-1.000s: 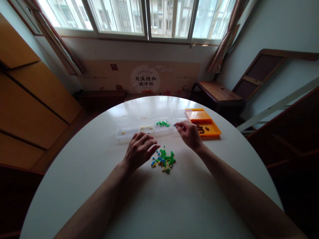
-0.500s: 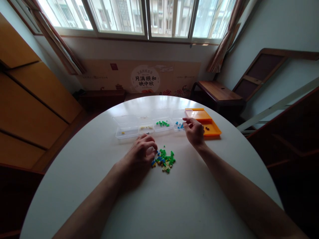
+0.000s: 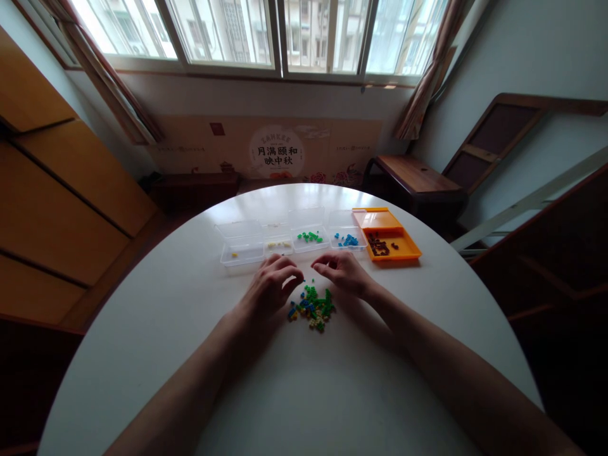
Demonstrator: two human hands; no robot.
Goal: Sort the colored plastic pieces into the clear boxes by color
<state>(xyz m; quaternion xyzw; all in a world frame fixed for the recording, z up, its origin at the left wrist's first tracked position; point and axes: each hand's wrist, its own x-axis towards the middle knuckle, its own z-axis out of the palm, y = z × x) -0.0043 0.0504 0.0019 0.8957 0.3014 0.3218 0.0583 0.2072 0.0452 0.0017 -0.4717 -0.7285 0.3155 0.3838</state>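
My left hand (image 3: 273, 283) pinches a small dark blue building brick (image 3: 304, 280) between thumb and forefinger, just above the table. My right hand (image 3: 342, 272) is beside it, curled, with thumb and forefinger slightly apart and nothing visible between them. In front of both hands lies a loose pile of small building bricks (image 3: 313, 307), mixed green, blue, yellow and cream. One green brick (image 3: 313, 280) lies apart at the far side of the pile.
Beyond my hands stand clear lidded boxes: one with a yellow brick (image 3: 234, 255), others with cream bricks (image 3: 278, 244), green bricks (image 3: 310, 237) and blue bricks (image 3: 346, 240). An orange box (image 3: 407, 248) holds dark brown bricks (image 3: 379, 245). All rest on a round white table (image 3: 156, 342).
My right hand has moved left and nearer, from above the blue bricks' box to beside my left hand. My left hand has lifted slightly from the pile with the blue brick.
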